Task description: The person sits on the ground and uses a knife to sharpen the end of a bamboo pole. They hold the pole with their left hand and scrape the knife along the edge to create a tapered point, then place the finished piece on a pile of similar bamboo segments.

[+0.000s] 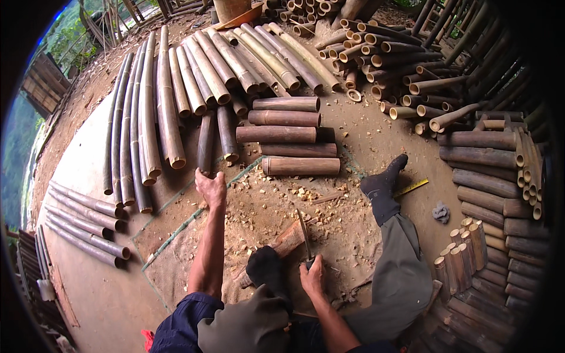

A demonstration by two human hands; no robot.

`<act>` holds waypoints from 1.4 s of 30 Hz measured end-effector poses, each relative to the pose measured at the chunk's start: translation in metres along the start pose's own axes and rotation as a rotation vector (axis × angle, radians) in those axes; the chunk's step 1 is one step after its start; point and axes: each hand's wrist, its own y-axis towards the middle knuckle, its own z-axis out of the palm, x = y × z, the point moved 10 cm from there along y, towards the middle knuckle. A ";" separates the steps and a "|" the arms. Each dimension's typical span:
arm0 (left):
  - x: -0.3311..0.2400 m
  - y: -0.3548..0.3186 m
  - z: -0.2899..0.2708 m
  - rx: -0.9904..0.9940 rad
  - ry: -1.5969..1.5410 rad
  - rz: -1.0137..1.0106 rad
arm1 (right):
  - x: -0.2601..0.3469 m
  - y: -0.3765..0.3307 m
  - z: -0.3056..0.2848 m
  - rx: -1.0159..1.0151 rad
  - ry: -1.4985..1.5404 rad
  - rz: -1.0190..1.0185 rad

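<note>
My left hand [210,188] reaches forward, with its fingers closed at the near end of a dark bamboo pole [205,141]. The pole's far part lies under other poles. In my right hand [313,276], low in the middle, is the dark handle of a long, narrow-bladed knife [303,229], its tip pointing away from me. Beside the blade, a wooden log [289,239] lies slanted on the ground, partly behind my dark-socked left foot [265,266]. Just ahead, several short bamboo sections [300,166] are stacked in a row.
Long bamboo poles [148,112] fan out ahead and left; thinner ones [88,238] lie far left. Cut tubes [388,50] are heaped back right, with more stacks [479,153] along the right. Wood chips litter the ground. A yellow measuring tape [411,187] lies beside my right foot [382,187].
</note>
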 end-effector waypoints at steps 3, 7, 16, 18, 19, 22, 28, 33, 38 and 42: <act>-0.134 -0.045 0.040 0.152 0.141 0.591 | -0.006 0.002 -0.001 -0.023 0.013 -0.026; -0.209 -0.053 0.125 0.257 0.331 1.121 | -0.005 -0.001 0.005 -0.001 0.031 -0.033; -0.184 -0.034 0.138 0.620 0.250 0.813 | -0.011 0.004 0.003 0.074 0.095 0.030; -0.170 -0.044 0.110 0.875 -0.054 0.476 | -0.013 0.003 0.000 0.025 0.079 -0.019; -0.154 -0.047 0.092 1.020 -0.232 0.295 | -0.009 0.003 0.004 0.041 0.103 -0.006; -0.136 -0.064 0.035 0.987 -0.928 -0.029 | -0.002 0.001 0.004 0.012 0.185 0.025; -0.012 -0.099 0.009 0.520 -1.144 -0.548 | 0.030 -0.002 -0.006 0.232 0.547 0.039; 0.020 -0.153 -0.014 0.455 -1.243 -0.519 | 0.089 -0.017 -0.061 0.048 0.069 -0.366; 0.030 -0.163 -0.033 0.306 -1.172 -0.557 | 0.097 -0.024 -0.068 0.142 -0.048 -0.215; 0.036 -0.161 -0.038 0.332 -1.116 -0.506 | 0.155 -0.033 -0.094 0.021 0.050 -0.423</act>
